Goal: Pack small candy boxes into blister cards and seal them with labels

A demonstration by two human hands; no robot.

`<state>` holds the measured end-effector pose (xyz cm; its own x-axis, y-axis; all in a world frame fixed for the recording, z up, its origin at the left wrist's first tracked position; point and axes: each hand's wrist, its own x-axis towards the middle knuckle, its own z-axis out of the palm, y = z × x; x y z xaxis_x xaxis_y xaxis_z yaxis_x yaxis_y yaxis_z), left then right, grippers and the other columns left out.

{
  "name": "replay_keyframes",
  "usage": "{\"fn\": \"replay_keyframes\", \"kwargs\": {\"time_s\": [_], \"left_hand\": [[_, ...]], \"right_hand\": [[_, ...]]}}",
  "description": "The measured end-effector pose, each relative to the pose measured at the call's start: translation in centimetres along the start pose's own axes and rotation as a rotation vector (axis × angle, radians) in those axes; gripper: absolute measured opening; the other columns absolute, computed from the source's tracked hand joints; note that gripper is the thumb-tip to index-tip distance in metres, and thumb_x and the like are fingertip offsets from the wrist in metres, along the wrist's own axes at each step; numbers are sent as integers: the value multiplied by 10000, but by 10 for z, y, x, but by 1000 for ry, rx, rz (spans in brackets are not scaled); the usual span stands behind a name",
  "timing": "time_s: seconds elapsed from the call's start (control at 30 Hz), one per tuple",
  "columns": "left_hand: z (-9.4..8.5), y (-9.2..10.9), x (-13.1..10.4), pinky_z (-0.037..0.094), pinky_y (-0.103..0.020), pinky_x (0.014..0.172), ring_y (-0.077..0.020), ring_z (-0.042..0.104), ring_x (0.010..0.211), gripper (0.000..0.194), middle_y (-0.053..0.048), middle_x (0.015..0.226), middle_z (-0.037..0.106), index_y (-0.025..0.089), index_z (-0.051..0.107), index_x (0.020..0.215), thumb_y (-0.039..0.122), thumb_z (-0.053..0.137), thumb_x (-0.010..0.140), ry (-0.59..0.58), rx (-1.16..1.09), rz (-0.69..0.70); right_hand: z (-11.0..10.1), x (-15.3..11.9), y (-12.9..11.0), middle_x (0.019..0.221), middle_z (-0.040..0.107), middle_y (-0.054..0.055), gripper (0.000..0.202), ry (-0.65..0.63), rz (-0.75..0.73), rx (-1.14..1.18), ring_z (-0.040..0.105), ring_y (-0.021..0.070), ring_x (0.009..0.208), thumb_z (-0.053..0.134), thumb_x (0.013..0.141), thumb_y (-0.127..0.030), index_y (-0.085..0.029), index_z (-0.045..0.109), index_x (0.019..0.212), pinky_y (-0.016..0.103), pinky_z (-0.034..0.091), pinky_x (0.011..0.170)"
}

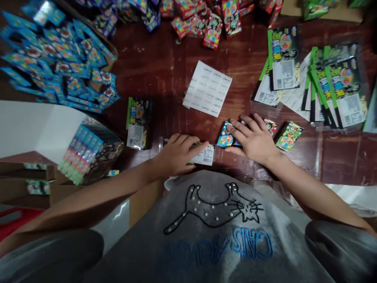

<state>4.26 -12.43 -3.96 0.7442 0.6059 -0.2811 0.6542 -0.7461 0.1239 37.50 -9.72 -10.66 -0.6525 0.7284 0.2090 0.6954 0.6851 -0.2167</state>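
My left hand [181, 153] lies over a flat clear bag with a printed card and a white barcode label [204, 154], its fingers stretched out and apart. Beside it, my right hand [255, 140] rests with spread fingers across a row of small candy boxes. A blue candy box [225, 135] shows at the row's left end, touching the fingertips. Parts of a purple one and a red candy box [270, 126] peek out around my fingers. To the right, a green candy box [290, 136] lies slightly apart. My palm hides the middle of the row.
A white sticker sheet [207, 89] lies ahead on the dark wooden table. Printed bags [338, 86] are stacked at right, another printed pack [139, 124] at left. Heaps of blue boxes [59, 59], purple boxes [126, 11] and red boxes [213, 29] line the far side. Stacked multicolour boxes [81, 153] stand left.
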Motion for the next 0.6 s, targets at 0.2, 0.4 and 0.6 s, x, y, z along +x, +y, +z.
{"fn": "replay_keyframes", "kwargs": {"time_s": [0.2, 0.4, 0.6], "left_hand": [[37, 26, -19, 430, -537, 1078, -420, 516, 1338, 912, -220, 1538, 559, 208, 402, 1723, 707, 631, 995, 113, -131, -311], [40, 35, -10, 402, -551, 1110, -425, 475, 1369, 906, -218, 1558, 510, 215, 386, 1721, 560, 738, 960, 181, -213, -375], [40, 28, -7, 413, -553, 1088, -407, 472, 1346, 890, -207, 1545, 516, 222, 368, 1719, 514, 731, 960, 190, -222, -261]], "right_hand": [[-1, -5, -8, 1550, 673, 197, 746, 88, 117, 38, 625, 415, 1398, 607, 1021, -651, -124, 627, 1548, 580, 532, 1149], [-4, -5, -21, 1518, 702, 189, 671, 16, -146, 88, 644, 404, 1400, 646, 1028, -596, -105, 674, 1484, 574, 536, 1166], [-4, 2, -17, 1576, 648, 221, 813, -65, -278, 237, 585, 355, 1518, 616, 1053, -592, -77, 458, 1662, 625, 404, 1319]]}}
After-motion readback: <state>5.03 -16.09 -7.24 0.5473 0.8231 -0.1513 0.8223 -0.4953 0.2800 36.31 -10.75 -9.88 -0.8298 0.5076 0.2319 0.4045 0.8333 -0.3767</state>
